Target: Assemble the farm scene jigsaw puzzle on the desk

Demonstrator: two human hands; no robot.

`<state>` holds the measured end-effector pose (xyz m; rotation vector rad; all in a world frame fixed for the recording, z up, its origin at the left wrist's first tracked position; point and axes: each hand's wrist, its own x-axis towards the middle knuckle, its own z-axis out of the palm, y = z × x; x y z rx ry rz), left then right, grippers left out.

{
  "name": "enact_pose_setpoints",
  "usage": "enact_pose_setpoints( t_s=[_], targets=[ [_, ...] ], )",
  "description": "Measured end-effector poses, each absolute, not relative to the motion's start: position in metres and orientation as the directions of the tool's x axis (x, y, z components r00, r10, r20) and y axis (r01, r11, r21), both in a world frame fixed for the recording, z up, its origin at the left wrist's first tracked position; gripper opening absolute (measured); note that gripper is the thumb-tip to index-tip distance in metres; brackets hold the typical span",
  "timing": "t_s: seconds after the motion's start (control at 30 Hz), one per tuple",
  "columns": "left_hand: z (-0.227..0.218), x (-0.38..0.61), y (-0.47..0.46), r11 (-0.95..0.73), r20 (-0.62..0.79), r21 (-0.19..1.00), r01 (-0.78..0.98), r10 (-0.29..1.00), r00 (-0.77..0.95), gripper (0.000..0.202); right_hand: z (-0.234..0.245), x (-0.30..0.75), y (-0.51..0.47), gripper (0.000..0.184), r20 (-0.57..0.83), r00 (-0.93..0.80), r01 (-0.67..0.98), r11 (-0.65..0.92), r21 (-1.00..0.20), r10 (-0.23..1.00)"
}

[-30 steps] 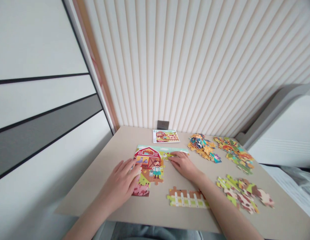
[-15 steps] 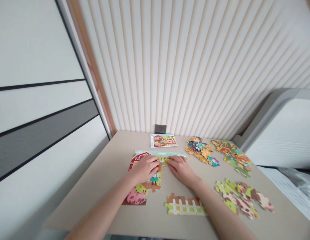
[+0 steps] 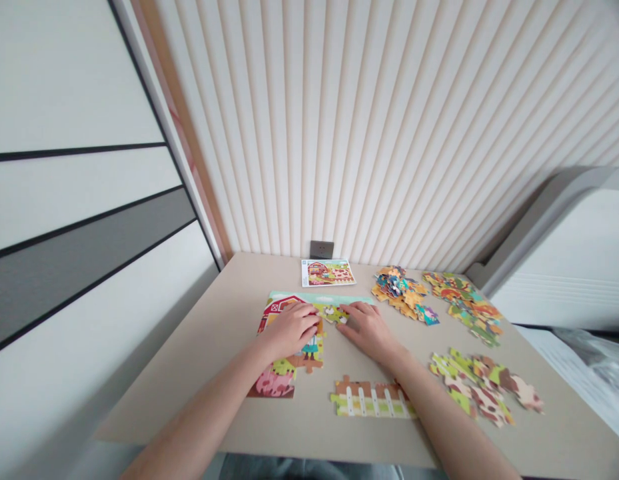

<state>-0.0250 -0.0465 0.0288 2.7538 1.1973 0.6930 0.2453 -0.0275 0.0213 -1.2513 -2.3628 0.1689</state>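
Observation:
A partly joined jigsaw puzzle [image 3: 309, 361] lies on the table, showing a red barn, a figure in a blue skirt and a pink pig. My left hand [image 3: 290, 328] rests over its barn part, fingers stretched out and laid on the pieces. Opposite, my right hand [image 3: 366, 328] lies with fingers apart on the upper right part, below the pale sky strip [image 3: 339, 299]. Between the two hands shows a green puzzle piece [image 3: 332, 313] with a small white animal. A joined fence strip [image 3: 372, 402] lies nearer me, its right end hidden partly by my right forearm.
Behind the puzzle a picture card [image 3: 329, 273] lies near the wall socket [image 3: 322, 250]. To the right are an orange and blue pile of pieces [image 3: 402, 293], a spread of green and orange pieces [image 3: 464, 307], and loose cow pieces [image 3: 482, 390].
My right hand's fingers have shifted slightly to the right, showing more of the green piece. My left hand stays on the barn part. The whole view has moved a little.

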Motion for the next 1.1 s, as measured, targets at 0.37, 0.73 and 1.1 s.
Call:
enact_pose_setpoints(
  t_s=[0.37,0.73,1.1],
  targets=[
    [0.034,-0.042,-0.046,-0.656,0.416,0.253,0.711,0.737,0.532,0.024,0.024,0.303,-0.008,0.051,0.330,-0.383,0.600,0.504,-0.621,0.863],
    [0.031,-0.036,-0.048,-0.702,0.410,0.241,0.670,0.699,0.586,0.028,0.023,0.303,-0.011,0.048,0.213,-0.475,0.542,0.475,-0.694,0.854],
    [0.038,-0.003,-0.054,-0.784,0.349,0.236,0.575,0.620,0.703,0.031,0.018,0.293,-0.010,0.040,0.328,-0.581,0.598,0.664,-0.449,0.745]
  ],
)
